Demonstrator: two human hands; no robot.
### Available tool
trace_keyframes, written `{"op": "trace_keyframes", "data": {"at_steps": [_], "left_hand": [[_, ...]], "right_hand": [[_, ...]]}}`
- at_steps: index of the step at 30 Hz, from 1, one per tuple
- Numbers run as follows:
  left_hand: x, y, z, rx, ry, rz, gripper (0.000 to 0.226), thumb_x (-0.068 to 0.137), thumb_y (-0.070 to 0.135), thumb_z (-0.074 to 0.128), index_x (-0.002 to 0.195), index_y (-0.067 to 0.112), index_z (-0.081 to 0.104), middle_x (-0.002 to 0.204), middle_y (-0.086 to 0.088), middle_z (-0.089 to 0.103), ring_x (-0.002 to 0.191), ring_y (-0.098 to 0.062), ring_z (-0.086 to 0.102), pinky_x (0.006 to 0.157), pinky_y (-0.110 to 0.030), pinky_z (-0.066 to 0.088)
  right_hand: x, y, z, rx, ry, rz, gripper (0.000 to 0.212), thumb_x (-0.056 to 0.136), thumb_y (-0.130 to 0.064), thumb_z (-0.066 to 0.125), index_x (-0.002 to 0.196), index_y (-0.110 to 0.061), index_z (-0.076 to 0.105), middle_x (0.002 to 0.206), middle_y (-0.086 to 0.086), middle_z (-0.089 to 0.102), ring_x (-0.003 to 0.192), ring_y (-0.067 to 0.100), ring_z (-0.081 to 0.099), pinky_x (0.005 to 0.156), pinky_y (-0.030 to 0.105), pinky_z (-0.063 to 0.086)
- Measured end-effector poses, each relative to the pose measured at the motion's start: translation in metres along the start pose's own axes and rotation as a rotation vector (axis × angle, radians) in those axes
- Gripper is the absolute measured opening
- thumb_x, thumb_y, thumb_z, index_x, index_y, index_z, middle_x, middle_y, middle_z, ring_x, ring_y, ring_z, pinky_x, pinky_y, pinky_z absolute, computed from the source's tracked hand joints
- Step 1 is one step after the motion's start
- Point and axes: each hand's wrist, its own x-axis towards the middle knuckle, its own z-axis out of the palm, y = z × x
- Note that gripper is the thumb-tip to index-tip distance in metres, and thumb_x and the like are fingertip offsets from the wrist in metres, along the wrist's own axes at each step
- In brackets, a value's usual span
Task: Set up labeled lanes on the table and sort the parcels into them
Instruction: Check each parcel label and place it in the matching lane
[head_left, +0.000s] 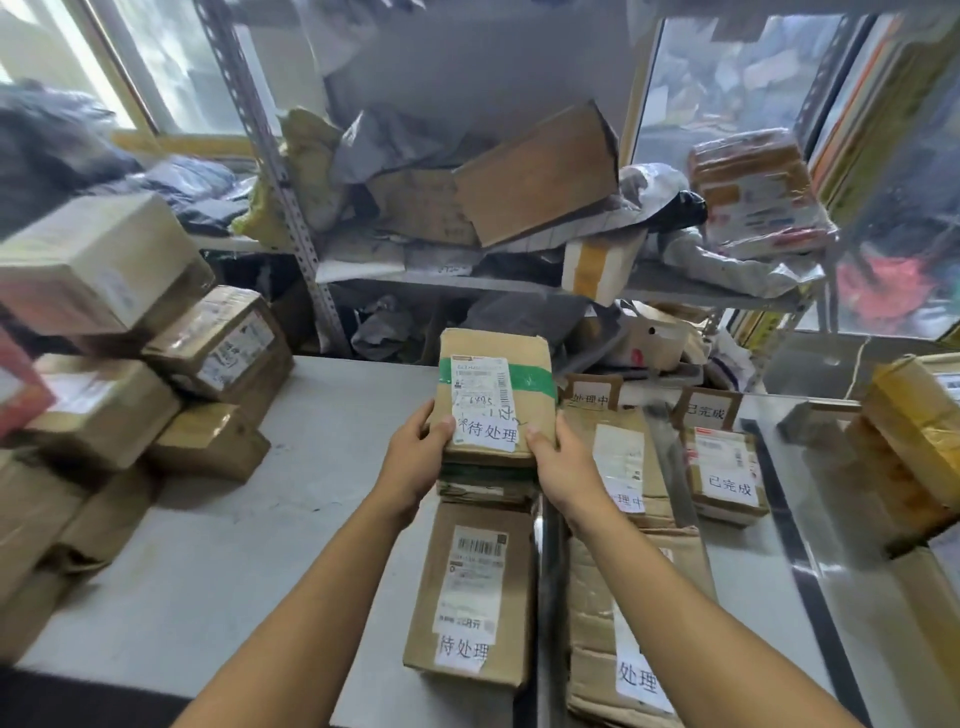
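Both bare forearms are stretched forward from the near edge of the view, converging toward the middle. The left hand (418, 452) is set on the left near corner of a parcel (496, 395), its thumb laid over the top face and its fingers curled out of sight below the edge. The right hand (558, 462) is placed at the right near corner, thumb on top likewise. The wrists are held nearly straight, and the hands are kept apart.
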Motion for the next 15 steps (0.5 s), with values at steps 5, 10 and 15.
{"op": "trace_keyframes", "data": {"at_steps": [5,10,15], "left_hand": [[0.040,-0.011,-0.007,-0.007,-0.063,-0.068,0.026,0.105,0.022,0.044,0.126,0.035,0.051,0.126,0.001,0.066,0.105,-0.009,0.065,0.074,-0.023,0.058],[0.048,-0.056,-0.010,0.062,-0.126,-0.171,0.046,0.105,0.034,0.043,0.149,0.034,0.031,0.139,0.006,0.055,0.103,-0.002,0.058,0.065,-0.012,0.049],[0.054,-0.064,-0.011,0.078,-0.097,-0.193,0.053,0.104,0.038,0.044,0.152,0.038,0.022,0.145,0.002,0.052,0.110,-0.011,0.058,0.071,-0.018,0.051]], "right_hand": [[0.031,0.001,0.022,-0.066,0.043,0.049,0.050,0.101,-0.046,0.045,0.147,-0.030,0.038,0.126,0.000,0.062,0.110,0.017,0.059,0.093,0.040,0.053],[0.039,0.025,0.034,-0.298,0.006,0.175,0.048,0.098,-0.045,0.046,0.140,-0.022,0.045,0.127,0.005,0.064,0.114,0.025,0.060,0.099,0.048,0.049],[0.043,0.028,0.035,-0.354,0.035,0.153,0.049,0.099,-0.042,0.045,0.141,-0.018,0.044,0.128,0.008,0.063,0.112,0.025,0.059,0.097,0.042,0.049]]}}
